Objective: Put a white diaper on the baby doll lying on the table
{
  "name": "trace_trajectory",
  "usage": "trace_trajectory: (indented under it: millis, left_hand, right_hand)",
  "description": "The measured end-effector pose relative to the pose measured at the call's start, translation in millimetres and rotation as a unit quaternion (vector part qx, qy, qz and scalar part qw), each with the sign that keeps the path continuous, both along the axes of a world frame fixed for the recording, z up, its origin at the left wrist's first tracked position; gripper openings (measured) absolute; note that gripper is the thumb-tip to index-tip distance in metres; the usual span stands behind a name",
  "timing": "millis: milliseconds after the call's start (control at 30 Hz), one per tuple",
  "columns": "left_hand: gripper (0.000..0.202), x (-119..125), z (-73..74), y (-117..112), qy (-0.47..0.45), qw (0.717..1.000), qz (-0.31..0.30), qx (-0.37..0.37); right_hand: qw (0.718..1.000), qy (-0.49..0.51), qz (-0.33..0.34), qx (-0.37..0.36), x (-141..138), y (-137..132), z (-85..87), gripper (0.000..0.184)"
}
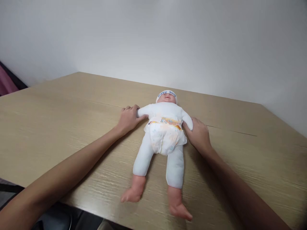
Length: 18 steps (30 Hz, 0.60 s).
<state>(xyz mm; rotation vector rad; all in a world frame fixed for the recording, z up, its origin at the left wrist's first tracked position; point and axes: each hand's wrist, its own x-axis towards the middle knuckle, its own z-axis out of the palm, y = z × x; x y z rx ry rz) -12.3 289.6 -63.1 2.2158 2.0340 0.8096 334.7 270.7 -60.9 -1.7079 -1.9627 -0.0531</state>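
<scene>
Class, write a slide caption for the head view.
Left hand and right hand hold the arms of a diapered doll lying face-up on a table.

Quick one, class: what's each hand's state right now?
Left hand: closed, holding one doll arm.
Right hand: closed, holding the other arm.

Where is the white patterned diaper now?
In the head view, the white patterned diaper sits slightly right of centre, around the hips of the white cloth-bodied doll, between the person's left hand and right hand.

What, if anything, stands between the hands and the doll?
Nothing visible does: the left hand holds one arm of the doll, and the right hand holds the other arm.
</scene>
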Motion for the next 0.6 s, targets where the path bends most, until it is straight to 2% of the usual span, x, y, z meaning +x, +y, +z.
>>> trace_trajectory:
  millis: [100,200,267,333,400,433,467,533,600]
  left_hand:
    - [0.057,20.1,17.1,-18.2,-0.074,0.995,0.032,-0.065]
    - [0.052,30.4,44.7,-53.1,-0.128,0.987,0.029,-0.098]
    - [0.051,31.3,67.8,-89.8,-0.149,0.984,0.026,-0.09]
    - [0.049,31.5,87.2,-138.8,-0.168,0.983,0.029,-0.072]
    - [0.048,34.1,92.3,-198.5,-0.186,0.98,0.049,-0.054]
    - [0.049,36.3,86.6,-231.1,-0.201,0.977,0.056,-0.051]
    - [0.048,38.8,74.9,-264.5,-0.222,0.972,0.064,-0.048]
    - [0.045,42.6,36.7,-330.5,-0.262,0.962,0.056,-0.052]
    - [0.041,42.4,-9.7,-390.5,-0.258,0.961,0.0,-0.1]
  right_hand:
    - [0.996,0.059,-0.022,-0.058,-16.7,-8.4,16.8,0.04]
    - [0.995,0.073,-0.018,-0.072,-21.1,-28.4,36.6,0.039]
    - [0.993,0.086,0.001,-0.081,-14.9,-51.4,49.6,0.039]
    - [0.987,0.124,0.051,-0.092,-4.7,-82.7,61.0,0.044]
    - [0.973,0.17,0.116,-0.104,5.5,-120.7,70.1,0.049]
    - [0.967,0.185,0.141,-0.109,10.0,-141.3,73.7,0.049]
    - [0.962,0.191,0.159,-0.111,13.9,-162.6,76.8,0.049]
    - [0.958,0.192,0.181,-0.112,20.6,-205.4,81.5,0.046]
    - [0.955,0.183,0.2,-0.121,25.8,-247.0,84.0,0.043]
